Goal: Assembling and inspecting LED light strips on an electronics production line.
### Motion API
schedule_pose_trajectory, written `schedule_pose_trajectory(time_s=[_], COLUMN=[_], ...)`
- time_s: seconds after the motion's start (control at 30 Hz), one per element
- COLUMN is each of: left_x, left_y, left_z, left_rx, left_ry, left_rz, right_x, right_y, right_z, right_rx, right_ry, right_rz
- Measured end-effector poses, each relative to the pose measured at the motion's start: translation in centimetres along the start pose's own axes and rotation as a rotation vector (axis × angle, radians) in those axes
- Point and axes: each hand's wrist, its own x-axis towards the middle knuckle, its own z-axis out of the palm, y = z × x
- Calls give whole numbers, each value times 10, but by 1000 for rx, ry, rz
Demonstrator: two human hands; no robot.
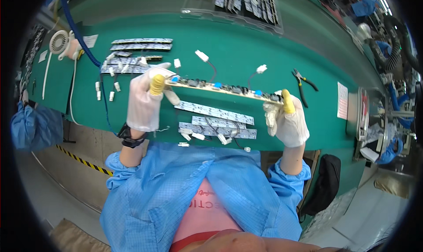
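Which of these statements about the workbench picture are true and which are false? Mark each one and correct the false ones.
1. Both hands hold one long circuit board by its ends. True: the left hand and right hand grip the circuit board.
2. The hands are bare. False: they wear white gloves with yellow finger cots.
3. Pliers lie on the green mat to the right of the board. True.
4. The held board rests flat on the mat. False: it is lifted above the LED strips.
5. A small white fan stands at the far left. True.
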Motion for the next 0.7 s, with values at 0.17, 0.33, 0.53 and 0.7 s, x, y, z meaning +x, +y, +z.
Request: schedule_pose_trajectory(time_s=[0.17, 0.33, 0.53, 0.7], left_x=[1, 37, 119, 115], left_y=[3, -9, -117, -119], left_z=[20, -28, -155, -136], left_rx=[-775, 7, 503, 1255], left_ry=[-81, 16, 136, 279], left_rz=[-97, -60, -132, -12], right_x=[-2, -1, 5, -5], right_y=[3, -1, 16, 22], right_z=[15, 23, -2, 14], right_rx=[50, -165, -755, -1438], right_ry=[13, -8, -39, -158], right_rz=[-107, -112, -199, -297])
